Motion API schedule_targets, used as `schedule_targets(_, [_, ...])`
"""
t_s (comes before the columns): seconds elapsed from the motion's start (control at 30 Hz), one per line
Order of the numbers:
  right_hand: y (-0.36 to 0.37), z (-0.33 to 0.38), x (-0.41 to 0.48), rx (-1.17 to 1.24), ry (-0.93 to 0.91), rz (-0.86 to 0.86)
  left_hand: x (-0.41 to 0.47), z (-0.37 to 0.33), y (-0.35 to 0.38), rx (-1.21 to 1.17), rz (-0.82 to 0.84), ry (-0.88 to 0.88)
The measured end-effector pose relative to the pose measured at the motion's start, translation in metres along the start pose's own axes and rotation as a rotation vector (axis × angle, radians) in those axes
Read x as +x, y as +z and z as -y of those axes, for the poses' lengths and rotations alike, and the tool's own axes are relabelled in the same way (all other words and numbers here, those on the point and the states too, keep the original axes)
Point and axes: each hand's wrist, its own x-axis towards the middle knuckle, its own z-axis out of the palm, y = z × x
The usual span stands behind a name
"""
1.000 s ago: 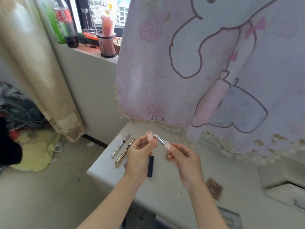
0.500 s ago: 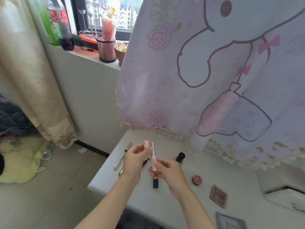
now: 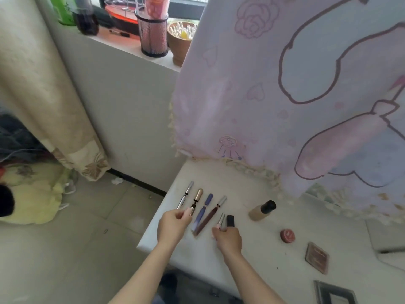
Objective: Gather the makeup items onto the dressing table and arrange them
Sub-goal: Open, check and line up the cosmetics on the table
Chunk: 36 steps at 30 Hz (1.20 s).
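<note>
On the white dressing table (image 3: 258,257) lie a silver pen (image 3: 186,194), a gold-capped pen (image 3: 196,199), a blue pen (image 3: 202,211) and a brown pen with a silver cap (image 3: 210,215), side by side. My right hand (image 3: 228,238) pinches the pink end of a small tube with a bare silver tip (image 3: 221,220), low over the table beside a short black stick (image 3: 230,220). My left hand (image 3: 174,226) is curled at the gold pen's near end, with a small pink cap (image 3: 188,212) at its fingertips.
A beige foundation bottle with a black cap (image 3: 262,210) lies right of the pens. A round red pot (image 3: 287,235), a brown compact (image 3: 317,257) and a framed mirror (image 3: 333,292) sit further right. A pink cartoon cloth (image 3: 285,95) hangs over the table's back. A mesh cup (image 3: 154,38) stands on the sill.
Both hands have dropped from chest height down to the table. The tube has come down beside the brown pen. The view has tilted lower and closer.
</note>
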Motion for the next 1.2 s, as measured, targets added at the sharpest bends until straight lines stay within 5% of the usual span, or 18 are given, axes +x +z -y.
schedule_targets(0.4, [0.032,-0.001,0.008,-0.318,-0.04,-0.06,0.031,0.012,-0.003,0.046,0.113,0.066])
schedule_targets(0.7, [0.005,0.022,-0.011,0.075,-0.137,0.005,0.033,0.003,0.01,0.05,0.256,0.138])
schedule_targets(0.93, [-0.004,0.029,-0.01,0.006,-0.296,0.008,0.024,-0.002,0.018,0.089,0.42,0.237])
schedule_targets(1.2, [-0.024,0.029,0.016,-0.246,-0.28,-0.19,0.028,0.01,0.012,0.364,0.238,0.34])
